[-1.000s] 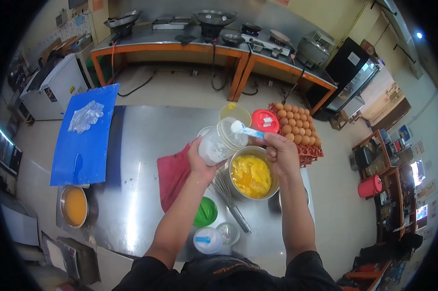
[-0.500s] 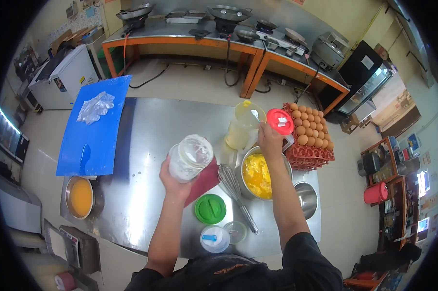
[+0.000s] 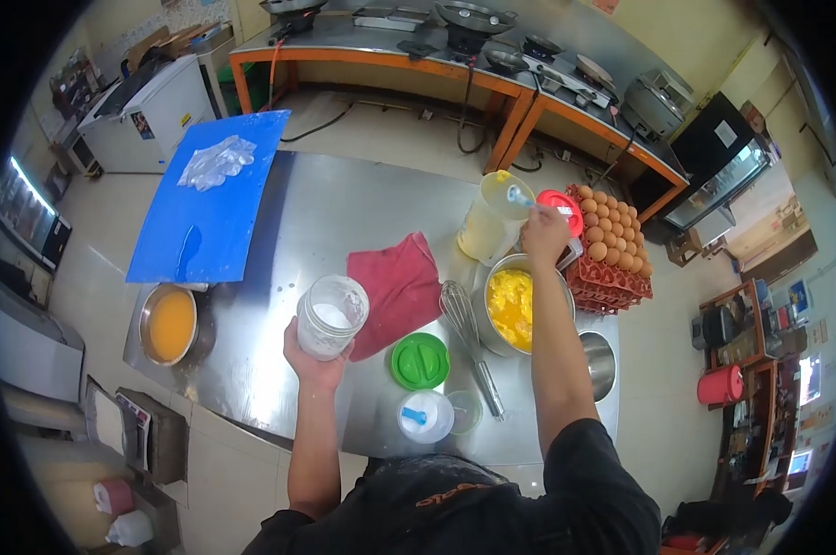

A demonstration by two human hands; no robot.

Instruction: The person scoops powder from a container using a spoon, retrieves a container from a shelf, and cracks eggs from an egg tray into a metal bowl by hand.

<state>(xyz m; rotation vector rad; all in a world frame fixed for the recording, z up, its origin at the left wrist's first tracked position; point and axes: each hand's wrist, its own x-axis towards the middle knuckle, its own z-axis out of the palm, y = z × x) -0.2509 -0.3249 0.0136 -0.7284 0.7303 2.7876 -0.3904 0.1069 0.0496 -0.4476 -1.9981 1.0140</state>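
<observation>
A clear jar of white powder (image 3: pixel 333 316) is in my left hand (image 3: pixel 314 359), its mouth open and facing up. My right hand (image 3: pixel 546 233) pinches a blue-and-white scoop (image 3: pixel 521 196) over the mouth of a clear pitcher (image 3: pixel 490 222). Below that hand stands a metal pot of yellow egg mixture (image 3: pixel 510 301). A whisk (image 3: pixel 473 350) lies beside the pot. Between the jar and the whisk is a red cloth (image 3: pixel 395 291), with a green lid (image 3: pixel 420 361) in front of it. Near my body stands a white container (image 3: pixel 425 416) with a blue scoop inside.
Stacked egg trays (image 3: pixel 610 245) and a red lid (image 3: pixel 562 213) sit at the right. An empty metal bowl (image 3: pixel 598 365) is near the right edge. At the left are a blue board (image 3: pixel 210 199) with a plastic glove and a bowl of orange liquid (image 3: pixel 170 324).
My left hand has moved the jar left and down, away from the pitcher, and tipped it upright. My right hand has carried the scoop from the jar to the pitcher. The camera view has shifted.
</observation>
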